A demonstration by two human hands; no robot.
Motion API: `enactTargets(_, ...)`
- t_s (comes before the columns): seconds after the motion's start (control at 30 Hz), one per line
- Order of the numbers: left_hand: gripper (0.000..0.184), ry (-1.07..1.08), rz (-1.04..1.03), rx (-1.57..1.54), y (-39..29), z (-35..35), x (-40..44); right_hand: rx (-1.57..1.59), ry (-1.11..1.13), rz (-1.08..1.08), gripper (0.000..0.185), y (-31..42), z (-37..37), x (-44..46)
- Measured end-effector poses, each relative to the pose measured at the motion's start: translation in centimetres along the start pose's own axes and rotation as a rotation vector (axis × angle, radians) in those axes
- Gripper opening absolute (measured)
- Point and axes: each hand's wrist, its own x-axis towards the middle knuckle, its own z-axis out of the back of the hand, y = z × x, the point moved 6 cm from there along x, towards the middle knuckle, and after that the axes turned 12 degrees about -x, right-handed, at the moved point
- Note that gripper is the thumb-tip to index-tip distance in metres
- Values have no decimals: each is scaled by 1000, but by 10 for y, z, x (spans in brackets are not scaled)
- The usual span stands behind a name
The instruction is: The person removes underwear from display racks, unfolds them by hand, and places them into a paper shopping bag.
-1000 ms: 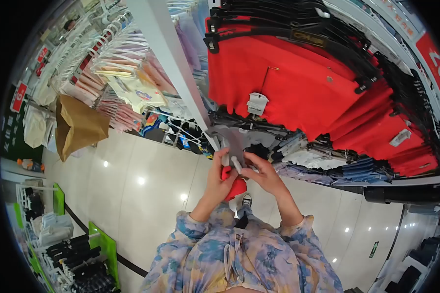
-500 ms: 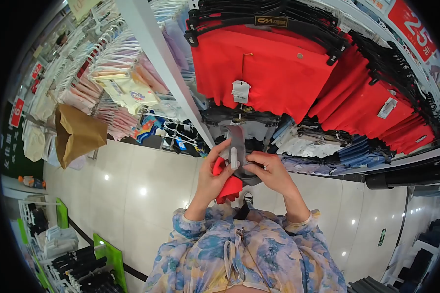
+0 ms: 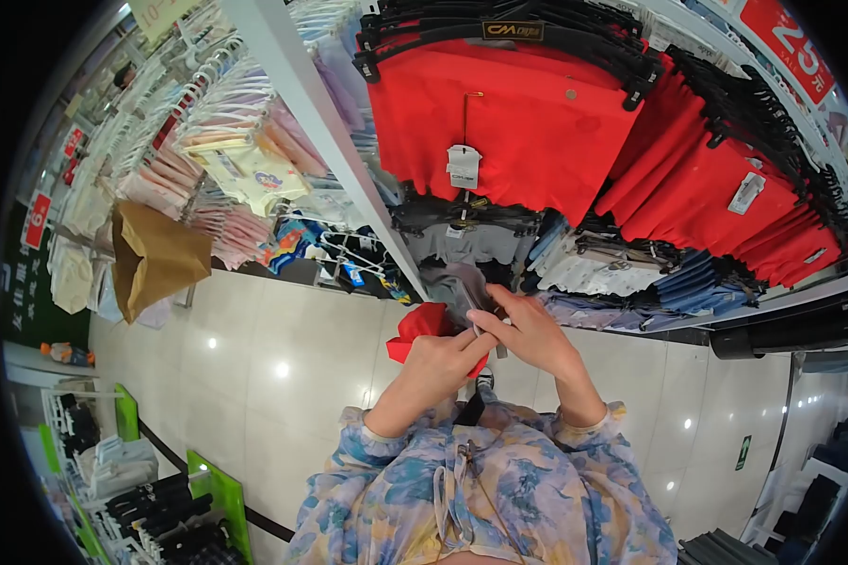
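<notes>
My left hand (image 3: 435, 365) is closed on a red cloth (image 3: 422, 327) that bulges out above and beside its fingers. My right hand (image 3: 534, 336) pinches a grey cloth (image 3: 462, 287) just above and to the right of it. Both hands touch near the middle of the view, and their fingers hide part of the two cloths. Red garments (image 3: 509, 122) hang on black clip hangers above my hands, one with a white tag (image 3: 463, 166). Grey garments (image 3: 462, 243) hang on a lower rail behind the grey cloth.
A white post (image 3: 334, 132) stands left of the red garments. Pale clothes (image 3: 245, 174) hang at the upper left beside an open brown paper bag (image 3: 160, 261). Light floor tiles (image 3: 254, 348) lie below. At the lower left is a rack with green panels (image 3: 219, 499).
My hands have come closer together, and the white piece seen between them earlier is now hidden. More red cloth shows above my left hand. The view has shifted, with the red garments further left.
</notes>
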Motion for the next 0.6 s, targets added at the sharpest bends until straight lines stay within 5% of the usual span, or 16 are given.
enactTargets(0.13,39,37,-11,51,0,-7,-4,-32,27,42,43,-5,-15,2)
enactTargets(0.3,37,27,88,-124,-1,2,-3,612,73,-27,41,-21,-34,2)
enactTargets(0.4,21,-248,247,-984,13,11,-9,602,-44,29,40,-20,-21,-2)
enactTargets(0.5,30,-350,521,-1402,53,-6,-22,548,5,43,42,-5,-9,-14)
enactTargets(0.6,32,-352,560,-1482,55,2,-18,386,17,143,45,1,-6,-18)
